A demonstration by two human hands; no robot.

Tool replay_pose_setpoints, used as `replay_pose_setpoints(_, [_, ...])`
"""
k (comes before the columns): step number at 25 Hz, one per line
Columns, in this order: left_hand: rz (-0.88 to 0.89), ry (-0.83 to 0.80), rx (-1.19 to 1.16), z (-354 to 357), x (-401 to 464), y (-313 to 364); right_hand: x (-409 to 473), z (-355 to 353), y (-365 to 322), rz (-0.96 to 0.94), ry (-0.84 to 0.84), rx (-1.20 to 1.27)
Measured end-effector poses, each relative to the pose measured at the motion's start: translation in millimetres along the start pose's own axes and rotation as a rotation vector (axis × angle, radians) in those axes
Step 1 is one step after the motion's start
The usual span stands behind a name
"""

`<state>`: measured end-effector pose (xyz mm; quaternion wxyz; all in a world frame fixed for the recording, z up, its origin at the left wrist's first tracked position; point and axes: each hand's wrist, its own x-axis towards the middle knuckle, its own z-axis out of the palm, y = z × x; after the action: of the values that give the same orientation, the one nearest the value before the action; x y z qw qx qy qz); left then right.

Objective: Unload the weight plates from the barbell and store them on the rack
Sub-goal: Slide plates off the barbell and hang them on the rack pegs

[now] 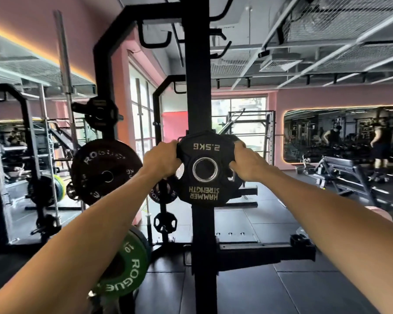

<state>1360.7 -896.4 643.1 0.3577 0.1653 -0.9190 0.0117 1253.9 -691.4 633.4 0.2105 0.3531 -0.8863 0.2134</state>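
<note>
- Left hand (162, 158) grips the small black plate's (205, 169) left edge.
- Right hand (247, 163) grips its right edge.
- Plate held upside down against the rack post (197, 87).

matt rubber plate (204, 168), shiny metal bore

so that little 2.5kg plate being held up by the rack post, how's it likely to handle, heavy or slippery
Probably light: the 2.5KG plate is small, though both the left hand and right hand hold it. It looks rigid, with no sag between the hands. Slipping seems unlikely, since its cut-out openings give the fingers an edge. Set down on its edge, its round shape might let it roll.
</note>
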Motion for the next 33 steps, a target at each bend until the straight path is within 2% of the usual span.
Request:
replay_pose_setpoints(5, [-0.002,-0.028,0.047,-42.3,-30.1,-86.5,-2.1,23.5,-91.9,-0.031,-0.041,-0.022])
replay_pose_setpoints(10, [0.019,-0.033,0.052,-80.9,-51.1,-208.7,-0.4,61.7,-212.5,-0.054,-0.031,-0.012])
replay_pose_setpoints(15, [0.032,-0.019,0.047,-96.8,-50.8,-301.2,19.9,92.5,-293.5,-0.061,-0.01,-0.021])
replay_pose_setpoints(26, [-0.013,0.008,0.104,-62.4,12.8,-469.0,135.9,191.3,-398.0,-0.169,-0.021,-0.049])
replay_pose_setpoints(33, [-0.012,0.038,0.116,-46.4,75.7,-544.1,222.8,231.0,-440.6,-0.179,-0.025,-0.07])
